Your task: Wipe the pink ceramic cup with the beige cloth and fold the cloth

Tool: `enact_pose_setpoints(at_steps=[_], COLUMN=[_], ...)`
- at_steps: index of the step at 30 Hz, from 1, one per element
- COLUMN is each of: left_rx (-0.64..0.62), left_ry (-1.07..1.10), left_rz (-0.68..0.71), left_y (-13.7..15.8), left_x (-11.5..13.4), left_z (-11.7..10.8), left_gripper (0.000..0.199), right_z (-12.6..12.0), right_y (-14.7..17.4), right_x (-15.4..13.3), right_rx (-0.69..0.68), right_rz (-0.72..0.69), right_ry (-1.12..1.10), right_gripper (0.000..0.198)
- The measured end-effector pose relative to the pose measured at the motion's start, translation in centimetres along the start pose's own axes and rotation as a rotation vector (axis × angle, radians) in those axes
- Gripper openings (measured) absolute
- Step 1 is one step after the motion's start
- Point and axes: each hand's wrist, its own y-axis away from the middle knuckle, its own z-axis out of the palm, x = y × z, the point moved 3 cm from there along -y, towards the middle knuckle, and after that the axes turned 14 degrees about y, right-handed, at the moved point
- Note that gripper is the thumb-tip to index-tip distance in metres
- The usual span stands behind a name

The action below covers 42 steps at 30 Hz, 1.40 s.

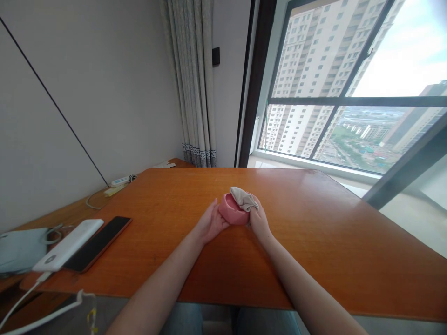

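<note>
Holding a thick-walled pink bowl (231,215) between both hands, with a crumpled beige cloth (241,197) over its one-o'clock rim.
Cupping the bowl's eight-o'clock side in the left hand (213,223), loosely curled, thumb spread wide; gripping the cloth at about three o'clock with the right hand (258,219), bent closely round cloth and rim. Seen against the wooden tabletop (167,200), at two o'clock from the left hand, nearly ten from the right.

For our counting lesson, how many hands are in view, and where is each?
2: the left hand is at the left side of the pink dish; the right hand is at its right rim, holding the pale cloth.
</note>
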Motion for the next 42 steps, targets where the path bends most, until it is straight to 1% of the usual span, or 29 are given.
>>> enact_pose_setpoints(at_steps=[3,5,9,12,18,22,25,28,30,32,33,35,37,38,40,42], left_rx=[0.033,0.069,0.150,0.147,0.139,0.155,0.095,-0.001,-0.065,-0.111,-0.120,-0.092,-0.060,-0.064,-0.115,-0.172], left_ry=[-0.070,-0.090,-0.073,-0.049,0.006,0.081,0.092,0.096,0.115,0.146,0.156,0.147,0.108,0.082,0.024,-0.031], left_rz=[-0.089,-0.093,-0.036,0.013,0.106,0.213,0.252,0.274,0.256,0.196,0.157,0.113,0.117,0.127,0.126,0.081], left_y=[0.3,0.3,0.1,0.0,-0.1,-0.5,-0.7,-0.6,-0.4,-0.3,-0.3,-0.4,-0.5,-0.4,-0.3,0.0], left_x=[-0.1,-0.2,-0.2,-0.2,0.3,1.0,0.8,0.1,-0.2,-0.3,-0.4,-0.3,-0.2,-0.2,-0.3,-0.6], left_z=[-0.3,-0.5,-0.6,-0.4,-0.6,-1.2,-1.4,-0.8,-0.2,0.3,0.5,0.4,0.1,0.0,-0.2,-0.4], left_gripper=[0.050,0.048,0.046,0.046,0.046,0.046,0.052,0.062,0.060,0.055,0.053,0.051,0.048,0.047,0.048,0.053], right_z=[0.0,0.2,0.5,0.3,-0.1,0.6,1.2,1.2,1.0,0.9,0.8,0.7,0.4,0.2,-0.3,-0.8], right_y=[-0.3,-0.3,-0.4,-0.4,0.3,1.5,2.0,2.0,1.9,1.8,1.7,1.6,1.4,1.3,1.0,0.7], right_x=[0.3,0.4,0.2,0.1,-0.9,-2.2,-2.6,-2.4,-2.2,-2.0,-1.9,-1.9,-1.9,-1.9,-1.8,-1.7], right_rx=[-0.071,-0.109,-0.160,-0.156,-0.166,-0.223,-0.191,-0.093,-0.052,-0.036,-0.033,-0.024,-0.006,0.008,0.038,0.042], right_rz=[-0.022,-0.028,-0.051,-0.077,-0.257,-0.311,-0.287,-0.234,-0.198,-0.177,-0.175,-0.192,-0.216,-0.224,-0.224,-0.204], right_ry=[-0.038,-0.038,0.003,0.025,0.124,0.214,0.247,0.242,0.231,0.221,0.219,0.219,0.208,0.193,0.129,0.039], right_gripper=[0.033,0.034,0.042,0.043,0.043,0.047,0.046,0.032,0.024,0.020,0.020,0.021,0.022,0.021,0.020,0.020])
